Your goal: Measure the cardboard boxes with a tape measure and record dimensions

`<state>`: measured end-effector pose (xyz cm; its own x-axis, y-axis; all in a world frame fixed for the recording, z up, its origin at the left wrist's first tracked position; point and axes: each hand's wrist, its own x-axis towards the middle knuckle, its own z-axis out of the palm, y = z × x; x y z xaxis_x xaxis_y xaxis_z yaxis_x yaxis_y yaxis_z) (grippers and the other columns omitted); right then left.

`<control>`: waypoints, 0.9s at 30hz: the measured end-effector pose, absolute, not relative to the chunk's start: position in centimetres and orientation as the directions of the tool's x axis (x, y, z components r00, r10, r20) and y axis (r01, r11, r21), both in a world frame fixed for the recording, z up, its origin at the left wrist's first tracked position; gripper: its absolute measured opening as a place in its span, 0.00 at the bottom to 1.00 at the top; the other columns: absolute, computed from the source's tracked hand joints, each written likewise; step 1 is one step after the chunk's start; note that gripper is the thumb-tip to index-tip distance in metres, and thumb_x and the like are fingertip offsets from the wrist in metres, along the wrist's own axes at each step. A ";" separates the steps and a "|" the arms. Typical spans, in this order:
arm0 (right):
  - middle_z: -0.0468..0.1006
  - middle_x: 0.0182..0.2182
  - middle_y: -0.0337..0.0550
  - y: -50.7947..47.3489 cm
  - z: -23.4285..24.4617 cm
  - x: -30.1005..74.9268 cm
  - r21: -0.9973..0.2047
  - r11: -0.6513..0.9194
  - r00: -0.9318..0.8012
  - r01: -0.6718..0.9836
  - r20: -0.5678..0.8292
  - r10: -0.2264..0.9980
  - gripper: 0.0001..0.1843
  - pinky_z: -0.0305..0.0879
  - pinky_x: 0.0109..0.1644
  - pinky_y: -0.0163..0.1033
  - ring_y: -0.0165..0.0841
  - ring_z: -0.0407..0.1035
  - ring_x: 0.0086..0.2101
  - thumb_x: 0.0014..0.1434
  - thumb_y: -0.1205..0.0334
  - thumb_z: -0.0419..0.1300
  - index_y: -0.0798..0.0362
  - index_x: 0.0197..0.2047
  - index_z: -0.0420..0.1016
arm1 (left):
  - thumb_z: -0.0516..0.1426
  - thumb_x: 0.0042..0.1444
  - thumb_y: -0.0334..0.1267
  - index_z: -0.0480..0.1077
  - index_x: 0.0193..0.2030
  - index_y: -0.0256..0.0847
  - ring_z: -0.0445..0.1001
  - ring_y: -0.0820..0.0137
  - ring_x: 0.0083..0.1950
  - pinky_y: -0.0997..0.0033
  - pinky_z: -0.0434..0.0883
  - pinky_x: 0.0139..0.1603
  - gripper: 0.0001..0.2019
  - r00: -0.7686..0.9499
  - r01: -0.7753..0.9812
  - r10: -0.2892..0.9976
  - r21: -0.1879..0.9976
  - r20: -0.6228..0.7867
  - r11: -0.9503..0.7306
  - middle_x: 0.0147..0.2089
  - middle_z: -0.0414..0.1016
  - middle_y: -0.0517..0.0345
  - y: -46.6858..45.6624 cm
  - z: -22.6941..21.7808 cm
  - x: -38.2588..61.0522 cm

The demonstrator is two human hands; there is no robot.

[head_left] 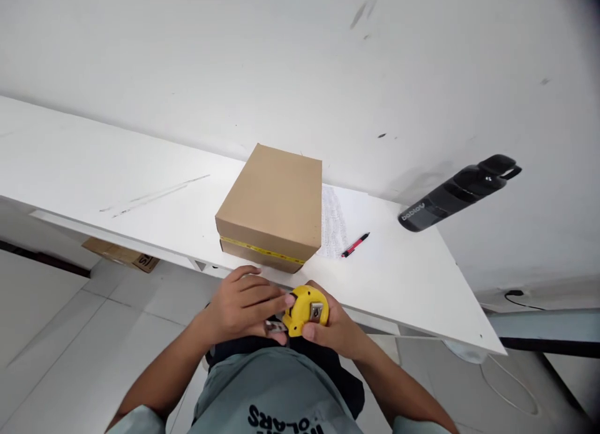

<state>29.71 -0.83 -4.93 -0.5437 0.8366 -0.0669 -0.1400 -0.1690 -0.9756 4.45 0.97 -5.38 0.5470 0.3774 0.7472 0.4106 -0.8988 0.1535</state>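
My right hand (330, 328) grips a yellow tape measure (304, 309) close to my body, at the table's front edge. My left hand (244, 306) meets it from the left, its fingers closed near the metal tape end (275, 326) at the case's mouth. A brown cardboard box (274, 202) stands on the white table (140, 184) just beyond my hands. A yellow strip (262, 251), looking like measuring tape, runs along the box's near face.
A sheet of written paper (335, 218) lies under the box's right side, with a red and black pen (355, 244) on it. A black bottle (459, 191) lies at the table's far right by the wall. A flat carton (119, 254) sits on the floor under the table.
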 end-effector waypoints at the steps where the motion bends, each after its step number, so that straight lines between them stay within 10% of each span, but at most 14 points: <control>1: 0.77 0.33 0.39 -0.7 -4.7 30.2 -0.981 -0.136 -0.510 -0.136 -0.048 0.859 0.24 0.69 0.32 0.35 0.31 0.71 0.29 0.50 0.48 0.75 0.48 0.42 0.70 | 0.61 0.61 0.57 0.71 0.61 0.54 0.83 0.68 0.42 0.60 0.76 0.57 0.24 0.524 0.419 0.394 0.175 0.755 -0.891 0.43 0.85 0.60 1.1 -5.0 3.3; 9: 0.81 0.37 0.41 4.2 -2.9 35.7 -0.930 0.367 0.244 0.035 0.364 0.899 0.22 0.76 0.43 0.48 0.39 0.77 0.37 0.53 0.48 0.73 0.46 0.45 0.72 | 0.67 0.57 0.46 0.78 0.37 0.41 0.80 0.62 0.42 0.50 0.77 0.49 0.10 -0.439 0.643 0.363 0.570 0.822 -0.511 0.37 0.82 0.58 8.6 -2.7 -7.0; 17: 0.78 0.34 0.39 6.1 -1.6 32.5 -0.926 0.331 0.214 0.179 0.365 0.906 0.24 0.70 0.30 0.38 0.33 0.71 0.30 0.53 0.45 0.72 0.47 0.45 0.69 | 0.66 0.57 0.50 0.77 0.44 0.40 0.81 0.67 0.40 0.60 0.80 0.41 0.16 -0.466 0.404 0.559 0.727 0.686 -0.556 0.46 0.84 0.56 14.8 -3.3 -6.7; 27: 0.74 0.30 0.37 6.5 -0.8 31.6 -0.920 0.322 0.047 0.222 0.340 0.939 0.19 0.63 0.26 0.37 0.31 0.64 0.25 0.57 0.47 0.69 0.46 0.43 0.68 | 0.51 0.67 0.58 0.77 0.50 0.43 0.76 0.56 0.62 0.48 0.73 0.65 0.24 -0.168 0.361 0.670 0.678 0.723 -0.641 0.55 0.80 0.48 10.3 -3.5 -1.4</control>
